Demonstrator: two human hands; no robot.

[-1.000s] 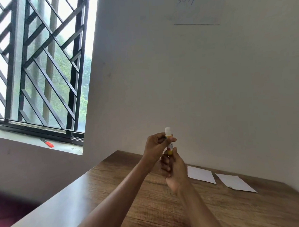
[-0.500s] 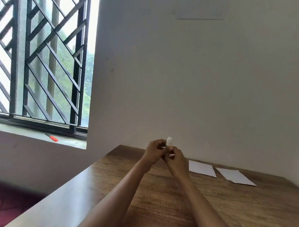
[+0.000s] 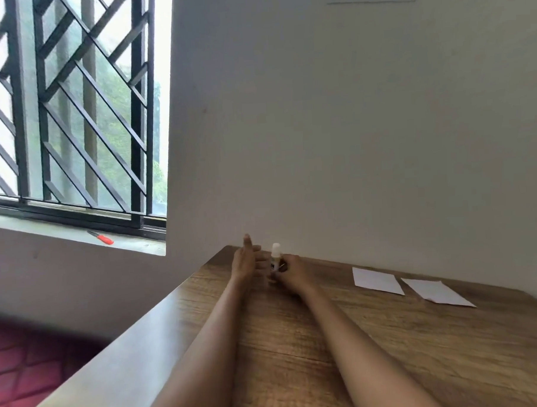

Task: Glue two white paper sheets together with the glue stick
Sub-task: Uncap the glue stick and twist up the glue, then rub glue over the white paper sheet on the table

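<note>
The glue stick [image 3: 275, 258], with a white cap and a yellow label, stands upright near the far left of the wooden table [image 3: 390, 352]. My right hand [image 3: 292, 274] is closed around its lower part. My left hand [image 3: 246, 261] is just left of it, fingers spread, holding nothing. Two white paper sheets lie flat side by side at the far right: one sheet [image 3: 376, 280] closer to my hands, the other sheet [image 3: 437, 293] beyond it to the right.
A white wall runs along the table's far edge. The table's left edge drops to a red patterned floor [image 3: 28, 367]. A window with a black grille is at the left, and an orange-handled tool [image 3: 101, 238] lies on its sill.
Both hands came down from chest height to the table. The glue stick now stands on the tabletop, and my left hand has let go of it and opened.
</note>
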